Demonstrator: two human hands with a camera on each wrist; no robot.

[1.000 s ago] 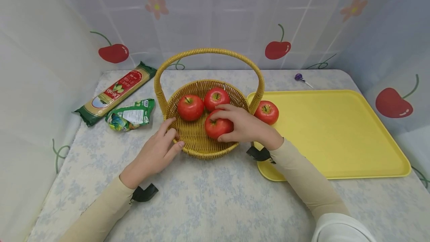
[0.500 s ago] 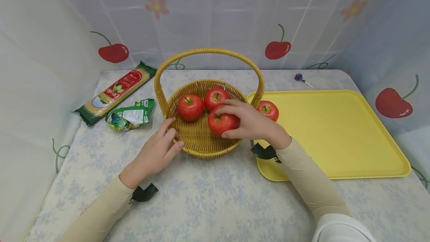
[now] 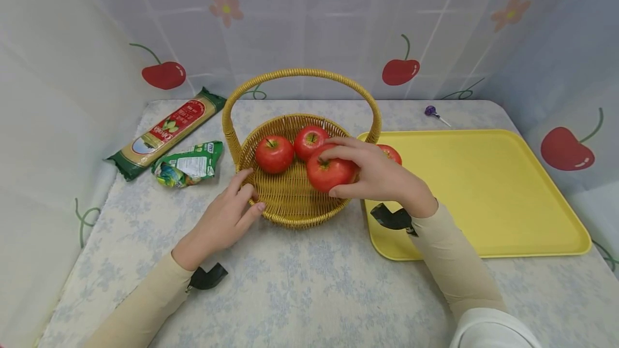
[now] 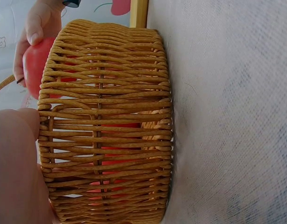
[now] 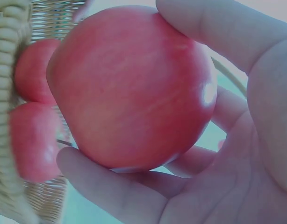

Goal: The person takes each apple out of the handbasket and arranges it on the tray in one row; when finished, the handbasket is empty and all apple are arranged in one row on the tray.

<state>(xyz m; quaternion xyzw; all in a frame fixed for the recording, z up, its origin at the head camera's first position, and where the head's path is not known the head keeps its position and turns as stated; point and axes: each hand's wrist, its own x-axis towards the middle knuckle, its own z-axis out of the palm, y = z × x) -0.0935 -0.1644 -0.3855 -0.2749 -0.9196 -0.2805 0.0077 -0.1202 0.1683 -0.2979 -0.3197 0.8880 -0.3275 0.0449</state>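
My right hand (image 3: 379, 175) grips a red apple (image 3: 328, 172) above the right side of a yellow wicker basket (image 3: 287, 203). Seen from the right wrist, thumb and fingers wrap around this apple (image 5: 134, 88), clear of the basket floor. Two more red apples, a left one (image 3: 274, 154) and a back one (image 3: 310, 141), lie inside the basket. At its front left my left hand (image 3: 222, 222) holds the rim, fingers bent over the edge. In the left wrist view the woven wall (image 4: 106, 135) fills the middle, red showing through its gaps.
Right of the basket lies a yellow tray (image 3: 488, 192). Another apple (image 3: 390, 153) at its left end is partly hidden by my right hand. A lollipop (image 3: 436, 115) lies behind the tray. At left are a long pasta-like packet (image 3: 166, 133) and a crumpled green packet (image 3: 188, 165).
The right hand has lifted the apple off the basket floor and moved it rightward and slightly back, covering part of the apple beside the basket. The left hand stays on the rim.
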